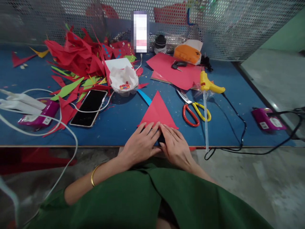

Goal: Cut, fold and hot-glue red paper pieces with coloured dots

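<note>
A red paper triangle lies on the blue table near its front edge, its tip pointing away from me. My left hand rests over its lower left side, fingers stretched out flat on the paper. Over the lower right side lies my right hand, its fingers extended and pressing on the paper's bottom edge. The two hands nearly meet at the middle. A blue strip shows beside the triangle's left side. Scissors with red and yellow handles lie to the right.
Red paper scraps pile up at the back left, behind a phone and white cables. A lined bowl stands behind the triangle. Red sheets, a yellow glue gun and a purple box are on the right.
</note>
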`<action>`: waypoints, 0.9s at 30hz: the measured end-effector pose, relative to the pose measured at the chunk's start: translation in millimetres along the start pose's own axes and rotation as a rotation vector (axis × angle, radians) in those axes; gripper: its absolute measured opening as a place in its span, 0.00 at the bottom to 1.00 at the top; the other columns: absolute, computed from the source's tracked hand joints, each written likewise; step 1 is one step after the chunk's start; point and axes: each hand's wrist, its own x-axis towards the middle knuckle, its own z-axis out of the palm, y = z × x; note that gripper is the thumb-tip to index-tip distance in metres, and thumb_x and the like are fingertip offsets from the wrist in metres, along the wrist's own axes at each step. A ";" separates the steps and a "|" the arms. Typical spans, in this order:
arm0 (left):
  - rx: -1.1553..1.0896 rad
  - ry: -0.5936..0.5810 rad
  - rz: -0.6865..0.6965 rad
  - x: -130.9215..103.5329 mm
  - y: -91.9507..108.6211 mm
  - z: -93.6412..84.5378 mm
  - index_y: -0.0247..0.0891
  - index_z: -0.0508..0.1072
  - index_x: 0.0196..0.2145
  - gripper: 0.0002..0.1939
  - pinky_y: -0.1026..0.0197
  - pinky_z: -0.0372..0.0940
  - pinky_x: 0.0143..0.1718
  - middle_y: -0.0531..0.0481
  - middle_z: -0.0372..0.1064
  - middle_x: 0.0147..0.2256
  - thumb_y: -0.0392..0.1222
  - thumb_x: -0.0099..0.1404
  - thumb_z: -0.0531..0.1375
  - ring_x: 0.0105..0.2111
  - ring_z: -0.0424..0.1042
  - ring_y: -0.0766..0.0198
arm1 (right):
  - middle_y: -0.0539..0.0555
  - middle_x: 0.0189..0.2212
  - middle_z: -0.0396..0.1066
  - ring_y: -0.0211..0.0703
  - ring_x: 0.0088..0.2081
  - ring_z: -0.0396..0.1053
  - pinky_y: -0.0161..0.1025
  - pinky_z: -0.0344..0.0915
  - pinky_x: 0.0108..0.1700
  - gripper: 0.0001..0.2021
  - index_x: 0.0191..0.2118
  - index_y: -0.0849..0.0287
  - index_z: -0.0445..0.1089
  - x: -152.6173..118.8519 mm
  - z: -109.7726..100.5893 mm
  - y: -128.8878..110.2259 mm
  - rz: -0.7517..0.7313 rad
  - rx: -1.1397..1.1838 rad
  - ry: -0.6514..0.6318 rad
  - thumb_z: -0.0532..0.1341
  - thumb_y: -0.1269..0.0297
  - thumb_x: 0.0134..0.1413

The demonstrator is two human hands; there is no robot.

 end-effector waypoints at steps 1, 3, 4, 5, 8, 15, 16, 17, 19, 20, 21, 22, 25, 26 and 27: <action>-0.010 0.001 0.004 -0.8 -0.2 0.5 0.26 0.63 0.64 0.34 0.47 0.54 0.63 0.37 0.60 0.65 0.57 0.71 0.52 0.61 0.62 0.47 | 0.71 0.60 0.66 0.54 0.63 0.63 0.51 0.64 0.61 0.30 0.69 0.76 0.47 -1.0 2.4 -1.7 0.019 -0.008 -0.008 0.52 0.66 0.66; -0.028 0.020 0.004 -3.4 -1.3 1.2 0.24 0.62 0.64 0.35 0.48 0.55 0.63 0.36 0.59 0.65 0.57 0.72 0.52 0.63 0.61 0.47 | 0.72 0.60 0.66 0.55 0.64 0.62 0.52 0.64 0.60 0.31 0.69 0.76 0.46 -3.3 4.2 -3.8 0.044 -0.017 -0.023 0.51 0.65 0.67; -0.034 0.038 -0.001 -5.5 -2.2 1.3 0.23 0.62 0.64 0.36 0.49 0.56 0.62 0.35 0.59 0.65 0.57 0.72 0.51 0.63 0.61 0.47 | 0.73 0.60 0.66 0.56 0.64 0.62 0.52 0.64 0.60 0.31 0.69 0.76 0.46 -4.1 3.8 -4.4 0.049 -0.021 -0.029 0.51 0.64 0.67; -0.038 0.059 -0.011 -7.9 -3.3 1.0 0.23 0.62 0.64 0.36 0.49 0.56 0.62 0.35 0.60 0.64 0.58 0.72 0.51 0.63 0.61 0.48 | 0.72 0.60 0.65 0.56 0.64 0.62 0.52 0.64 0.60 0.31 0.69 0.75 0.46 -4.5 2.8 -4.7 0.050 -0.025 -0.037 0.51 0.64 0.67; -0.043 0.094 -0.054 -18.1 -8.4 -1.7 0.24 0.64 0.62 0.35 0.46 0.57 0.61 0.36 0.63 0.62 0.58 0.73 0.49 0.62 0.63 0.48 | 0.72 0.61 0.65 0.56 0.63 0.64 0.52 0.65 0.60 0.31 0.70 0.74 0.46 -3.2 -1.0 -4.7 0.042 -0.038 -0.057 0.51 0.65 0.67; -0.052 0.102 -0.179 -46.5 -23.8 -8.6 0.33 0.65 0.63 0.29 0.32 0.49 0.63 0.43 0.64 0.62 0.55 0.73 0.49 0.61 0.64 0.42 | 0.71 0.60 0.67 0.56 0.62 0.65 0.53 0.63 0.61 0.31 0.70 0.75 0.45 -5.1 -6.0 -2.9 0.025 -0.107 -0.070 0.52 0.66 0.66; -0.055 0.104 -0.187 -48.9 -25.2 -8.6 0.34 0.65 0.63 0.28 0.32 0.48 0.63 0.43 0.64 0.62 0.55 0.73 0.49 0.61 0.64 0.42 | 0.71 0.59 0.67 0.56 0.62 0.65 0.53 0.63 0.61 0.31 0.69 0.75 0.46 -7.0 -7.2 -2.1 0.036 -0.118 -0.068 0.52 0.66 0.66; -0.060 0.107 -0.191 -50.2 -26.4 -8.5 0.35 0.65 0.63 0.28 0.31 0.49 0.63 0.43 0.64 0.62 0.54 0.73 0.50 0.61 0.64 0.42 | 0.72 0.59 0.68 0.56 0.61 0.66 0.53 0.63 0.60 0.30 0.68 0.76 0.48 -8.6 -8.6 -1.0 0.046 -0.131 -0.064 0.53 0.66 0.66; -0.066 0.133 -0.185 -49.9 -28.2 -8.3 0.36 0.67 0.61 0.27 0.31 0.50 0.63 0.43 0.66 0.61 0.54 0.73 0.51 0.60 0.66 0.43 | 0.72 0.57 0.69 0.57 0.60 0.67 0.52 0.63 0.59 0.26 0.65 0.77 0.54 -9.3 -11.9 1.7 0.046 -0.169 -0.060 0.53 0.67 0.66; -0.063 0.161 -0.182 -48.0 -29.1 -8.3 0.36 0.69 0.59 0.25 0.31 0.51 0.62 0.44 0.68 0.59 0.53 0.73 0.51 0.58 0.67 0.43 | 0.72 0.55 0.71 0.57 0.59 0.68 0.51 0.63 0.59 0.24 0.63 0.78 0.58 -7.4 -13.6 3.2 0.032 -0.192 -0.058 0.53 0.68 0.67; -0.053 0.198 -0.177 -45.1 -30.0 -8.6 0.36 0.72 0.57 0.23 0.32 0.52 0.62 0.44 0.71 0.57 0.51 0.73 0.52 0.55 0.70 0.45 | 0.72 0.53 0.73 0.56 0.57 0.70 0.51 0.63 0.58 0.21 0.60 0.78 0.62 -3.7 -15.3 4.7 0.013 -0.216 -0.058 0.53 0.68 0.67; -0.037 0.238 -0.173 -41.1 -31.0 -9.0 0.36 0.74 0.54 0.20 0.33 0.54 0.62 0.45 0.75 0.53 0.49 0.73 0.53 0.52 0.72 0.46 | 0.71 0.51 0.75 0.56 0.54 0.72 0.50 0.63 0.56 0.19 0.57 0.77 0.65 1.7 -16.9 6.1 -0.004 -0.238 -0.063 0.54 0.68 0.67; 0.017 0.314 -0.138 -23.8 -34.7 -11.3 0.36 0.78 0.45 0.13 0.39 0.57 0.61 0.47 0.80 0.43 0.40 0.72 0.55 0.44 0.76 0.52 | 0.65 0.45 0.78 0.51 0.42 0.76 0.49 0.64 0.49 0.14 0.51 0.72 0.71 26.0 -21.1 7.7 -0.054 -0.292 -0.142 0.55 0.71 0.65; 0.025 0.313 -0.117 -17.0 -36.1 -12.1 0.35 0.78 0.43 0.12 0.40 0.58 0.61 0.47 0.80 0.40 0.39 0.71 0.55 0.43 0.76 0.54 | 0.64 0.44 0.78 0.50 0.40 0.75 0.48 0.64 0.47 0.13 0.51 0.70 0.72 34.9 -22.1 6.9 -0.085 -0.302 -0.191 0.55 0.73 0.64; 0.024 0.302 -0.093 -10.2 -37.5 -12.8 0.36 0.78 0.41 0.11 0.41 0.58 0.61 0.47 0.80 0.39 0.38 0.71 0.55 0.42 0.76 0.55 | 0.63 0.43 0.78 0.50 0.38 0.74 0.48 0.64 0.45 0.13 0.50 0.69 0.72 43.2 -22.5 5.5 -0.119 -0.312 -0.240 0.56 0.74 0.63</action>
